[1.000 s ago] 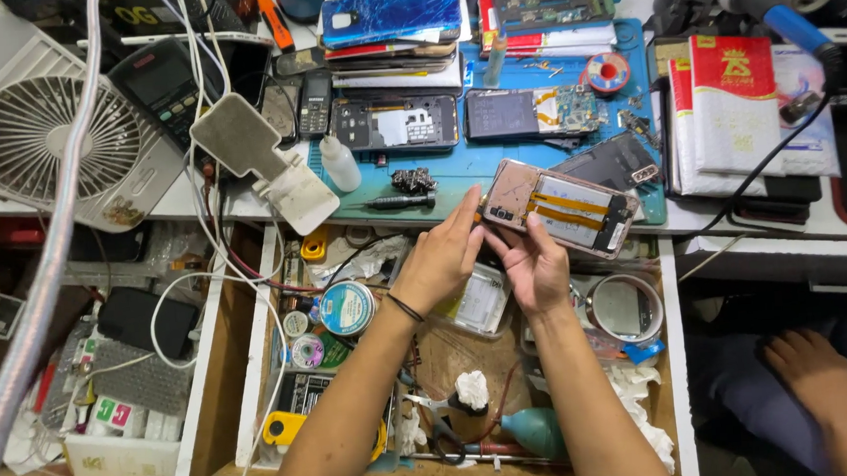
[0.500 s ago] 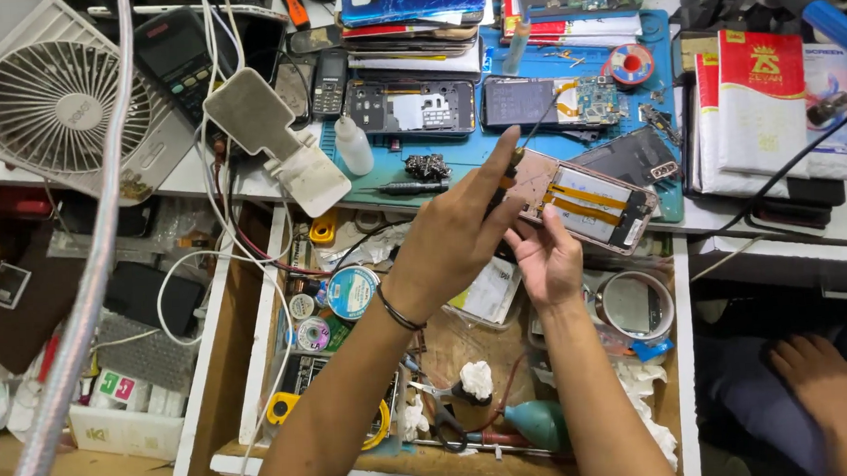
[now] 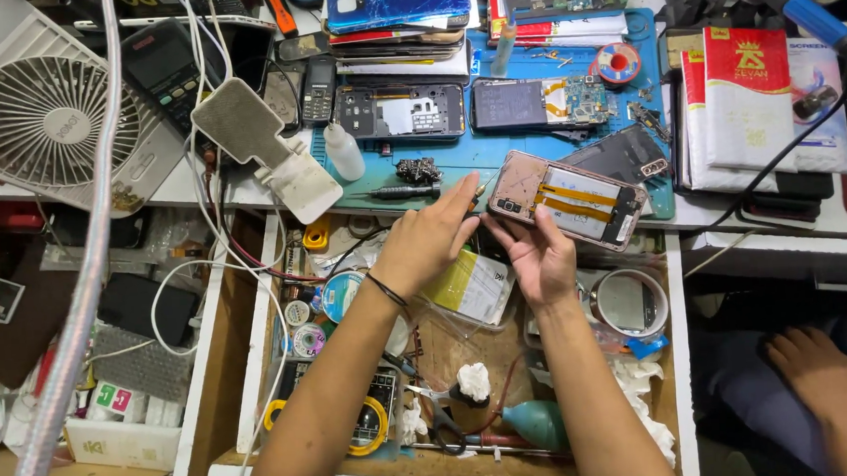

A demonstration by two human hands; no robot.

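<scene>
While the open drawer (image 3: pixel 689 417) lies nearest, below the forearms, it holds a jumble: a teal rubber blower bulb (image 3: pixel 535 423), white wads of tissue (image 3: pixel 473 380), scissors, small rolls of tape (image 3: pixel 305 339), a yellow-rimmed round tool (image 3: pixel 368 426) and a round magnifying lens (image 3: pixel 630 302) at its right side. A clear bag with a yellow-and-white label (image 3: pixel 469 286) sits under the wrists.

Above the drawer, the right hand (image 3: pixel 538 256) supports the near end of an opened phone (image 3: pixel 566 200) from beneath, fingers curled loosely against its edge, so the phone rests tilted over the front of the blue work mat (image 3: pixel 458 159). The left hand (image 3: pixel 430 240) reaches toward the phone's corner with thumb and forefinger pinched together; whether a small part or tool sits between them is too small to tell.

The phone's back cover is already off, baring its orange flex cables and metal shield, so I judge the teardown is underway with the inner parts yet to be lifted out.

Farther off on the mat lie two more stripped phones (image 3: pixel 399 111), a white squeeze bottle (image 3: pixel 345 152) and a solder reel (image 3: pixel 618 64). A stack of phones (image 3: pixel 397 12) and a white fan (image 3: pixel 36 118) stand beyond.
</scene>
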